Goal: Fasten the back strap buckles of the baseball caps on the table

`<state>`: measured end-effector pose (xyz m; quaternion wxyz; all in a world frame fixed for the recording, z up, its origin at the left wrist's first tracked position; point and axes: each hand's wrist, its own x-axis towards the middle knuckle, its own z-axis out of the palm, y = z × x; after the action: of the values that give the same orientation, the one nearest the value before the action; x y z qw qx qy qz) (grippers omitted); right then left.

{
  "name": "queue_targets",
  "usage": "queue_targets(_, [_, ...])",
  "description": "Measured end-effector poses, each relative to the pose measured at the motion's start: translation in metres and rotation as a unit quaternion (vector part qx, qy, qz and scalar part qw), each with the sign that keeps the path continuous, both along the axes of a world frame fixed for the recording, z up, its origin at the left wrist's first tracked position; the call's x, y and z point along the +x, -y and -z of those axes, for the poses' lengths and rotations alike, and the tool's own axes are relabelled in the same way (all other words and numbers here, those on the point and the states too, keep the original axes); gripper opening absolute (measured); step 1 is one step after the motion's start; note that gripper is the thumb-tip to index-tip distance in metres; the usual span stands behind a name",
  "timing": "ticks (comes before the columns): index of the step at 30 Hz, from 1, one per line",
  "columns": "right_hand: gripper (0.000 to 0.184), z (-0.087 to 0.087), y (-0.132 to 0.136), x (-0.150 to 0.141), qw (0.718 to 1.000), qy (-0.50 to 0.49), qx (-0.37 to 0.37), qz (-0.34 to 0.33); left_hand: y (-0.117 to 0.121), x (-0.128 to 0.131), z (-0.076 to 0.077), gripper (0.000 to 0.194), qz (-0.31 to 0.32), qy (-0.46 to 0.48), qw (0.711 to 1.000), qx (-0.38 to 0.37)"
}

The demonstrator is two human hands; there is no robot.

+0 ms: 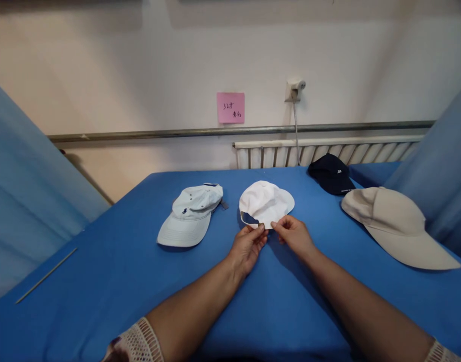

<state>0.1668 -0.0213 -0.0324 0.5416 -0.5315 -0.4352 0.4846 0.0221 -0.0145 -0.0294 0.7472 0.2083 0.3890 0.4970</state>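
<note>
A white baseball cap (262,198) is held just in front of me, its brim pointing away to the right and its back opening turned toward me. My left hand (250,246) pinches the cap's back strap near the buckle, thumb on top. Beside it, my right hand (293,234) grips the cap's lower edge between thumb and fingers. To the left lies a pale blue cap (190,213) with a small dark emblem, its brim facing me. A large beige cap (394,216) rests at the right, and behind it sits a navy cap (330,173) with white marks.
A blue cloth (113,271) covers the table. A thin stick (45,275) lies near its left edge. Blue curtains (34,191) hang on both sides. Along the wall run a metal rail (170,133) and a radiator (268,153), below a pink note (230,107) and a plugged socket (293,92).
</note>
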Motion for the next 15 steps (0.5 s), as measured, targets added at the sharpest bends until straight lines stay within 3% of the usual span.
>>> queue_targets(4, [0.036, -0.004, 0.011, -0.008, 0.984, -0.134, -0.109, -0.043, -0.005, -0.003, 0.000, 0.014, 0.003, 0.044, 0.999, -0.024])
queue_targets(7, [0.034, -0.004, 0.016, -0.019, 0.973, -0.212, -0.083, -0.042, -0.005, -0.002, 0.001, 0.012, 0.016, 0.066, 0.997, -0.030])
queue_targets(11, [0.031, 0.001, 0.014, -0.024, 0.972, -0.227, -0.051, 0.017, 0.000, 0.000, 0.000, 0.015, 0.047, 0.045, 0.997, -0.032])
queue_targets(15, [0.030, 0.007, 0.006, -0.016, 0.971, -0.232, -0.036, 0.047, 0.001, -0.004, -0.004, 0.021, 0.097, -0.089, 0.991, 0.011])
